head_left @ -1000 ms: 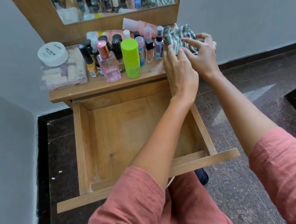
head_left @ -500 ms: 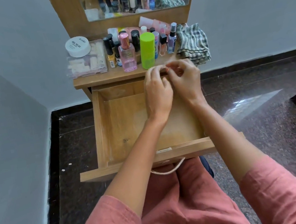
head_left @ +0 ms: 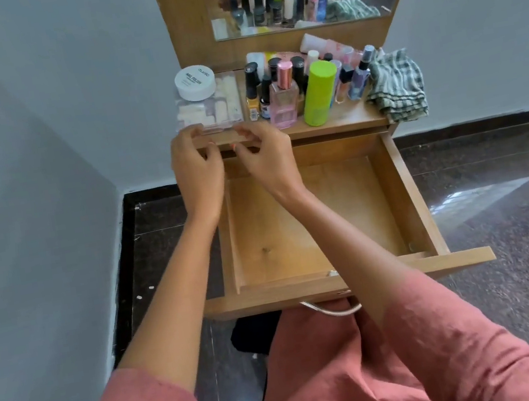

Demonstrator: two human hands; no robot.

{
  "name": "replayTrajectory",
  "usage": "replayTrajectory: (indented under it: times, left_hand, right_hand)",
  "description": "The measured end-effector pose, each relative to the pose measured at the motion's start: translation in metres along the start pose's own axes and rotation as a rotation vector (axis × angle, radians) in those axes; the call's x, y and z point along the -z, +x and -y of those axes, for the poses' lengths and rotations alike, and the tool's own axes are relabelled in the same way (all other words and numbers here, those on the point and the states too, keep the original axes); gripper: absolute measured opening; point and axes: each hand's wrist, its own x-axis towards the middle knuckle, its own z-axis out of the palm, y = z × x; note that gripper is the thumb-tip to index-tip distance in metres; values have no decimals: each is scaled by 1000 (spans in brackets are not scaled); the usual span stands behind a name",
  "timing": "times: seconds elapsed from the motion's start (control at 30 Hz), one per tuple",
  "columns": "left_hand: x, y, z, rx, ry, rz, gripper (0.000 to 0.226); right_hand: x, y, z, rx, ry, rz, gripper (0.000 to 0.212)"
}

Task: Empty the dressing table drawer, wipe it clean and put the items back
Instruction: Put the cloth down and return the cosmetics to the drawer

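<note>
A second ago both your hands were on the folded green-and-white checked cloth (head_left: 399, 85). It now lies let go at the right end of the wooden dressing table top (head_left: 347, 119), in the upper right of the frame. Your hands have crossed to the left end.

Your left hand (head_left: 197, 169) and right hand (head_left: 265, 157) are at the front corners of the clear plastic box of pale nail tips (head_left: 210, 108), which carries a round white jar (head_left: 195, 82) on its lid. The fingers of both hands are half curled, tips at the box's front edge. Whether they have actually closed on it, I cannot tell.

The open wooden drawer (head_left: 405, 191) fills the middle of the frame, bare inside. The bottles, among them a lime-green cylinder (head_left: 319, 93), stand on the top above it.

With the cloth put down, wiping looks finished, and you seem to be starting the return of the items with this box. The jar rides loose on it, so keep the box level.
</note>
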Motion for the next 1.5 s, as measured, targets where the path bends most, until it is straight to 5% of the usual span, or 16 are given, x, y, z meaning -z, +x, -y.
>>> replayTrajectory:
  times: [0.17, 0.7, 1.0, 1.17, 1.5]
  left_hand:
    - [11, 49, 13, 111, -63, -61, 30]
    - [-19, 149, 19, 542, -256, 185, 57]
    - [-7, 144, 25, 686, -504, 281, 57]
    - [8, 126, 30, 762, -689, 257, 23]
    - [37, 77, 35, 802, -786, 248, 25]
  right_hand:
    - [-27, 25, 7, 60, -104, 62, 36]
    - [-50, 64, -10, 158, -455, 174, 49]
    - [-46, 58, -11, 152, -407, 201, 47]
    - [-42, 50, -4, 108, -243, 274, 42]
    - [-16, 18, 13, -191, 79, 13, 34]
